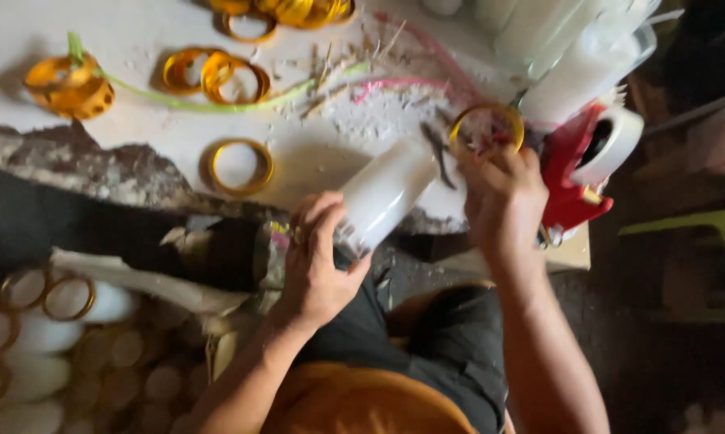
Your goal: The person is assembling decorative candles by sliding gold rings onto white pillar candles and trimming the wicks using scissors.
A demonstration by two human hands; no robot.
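The white worktable (161, 40) fills the upper left of the frame, strewn with gold rings (241, 166) and wax crumbs. At centre, a white pillar candle (382, 191) is held tilted, its lower end gripped by the left hand (318, 257), fingers curled and pressed around it. It is judged stiff, fairly heavy, smooth and easily chipped, best taken around the body. To the right of centre, 1 gold ring (486, 127) is pinched at its lower rim by the right hand (503, 197). A red tape dispenser (583, 165) stands just beside.
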